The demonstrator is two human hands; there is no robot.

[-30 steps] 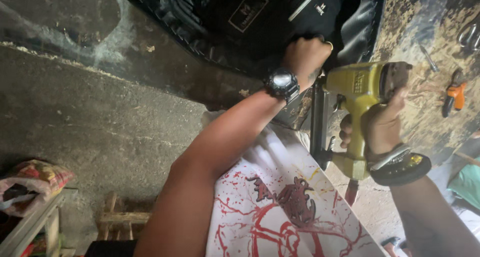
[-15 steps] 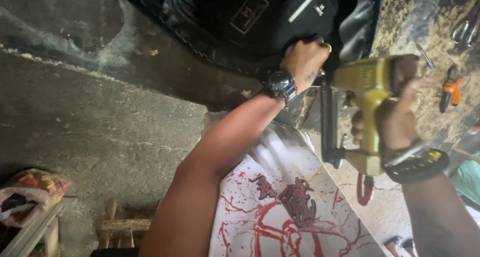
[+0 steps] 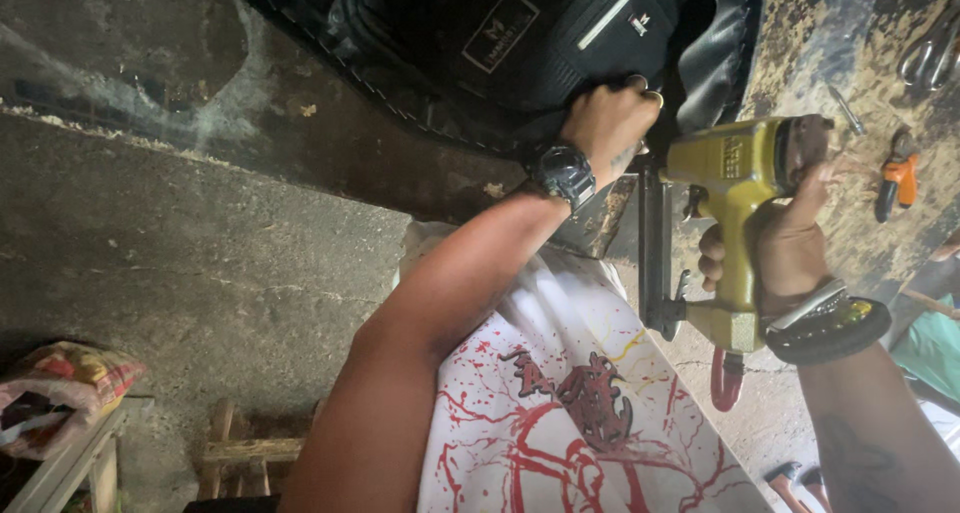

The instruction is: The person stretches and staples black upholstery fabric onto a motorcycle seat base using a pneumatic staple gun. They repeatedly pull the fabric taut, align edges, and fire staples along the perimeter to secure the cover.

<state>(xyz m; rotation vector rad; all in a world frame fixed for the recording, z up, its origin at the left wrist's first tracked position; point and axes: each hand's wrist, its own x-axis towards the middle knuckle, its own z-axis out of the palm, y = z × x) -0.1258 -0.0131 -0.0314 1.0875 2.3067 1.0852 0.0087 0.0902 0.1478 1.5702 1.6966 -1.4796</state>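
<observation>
My left hand (image 3: 607,125), with a dark wristwatch and a ring, presses and grips the edge of a black padded leather piece (image 3: 520,43) with stitched seams. My right hand (image 3: 775,248) is wrapped around the handle of a yellow pneumatic staple gun (image 3: 725,203), whose black magazine and nose sit just right of my left hand, against the leather's edge. A red hose fitting hangs below the gun's handle. A black band sits on my right wrist.
A worn wooden work surface (image 3: 860,93) at the right carries orange-handled pliers (image 3: 897,183) and metal tools. A grey concrete floor (image 3: 200,253) spreads to the left. Folded coloured cloth (image 3: 60,383) lies on a bench at the lower left. My white shirt has red print.
The staple gun and my right hand have shifted slightly right and down, with the gun's nose staying by the leather edge. My left hand keeps its hold.
</observation>
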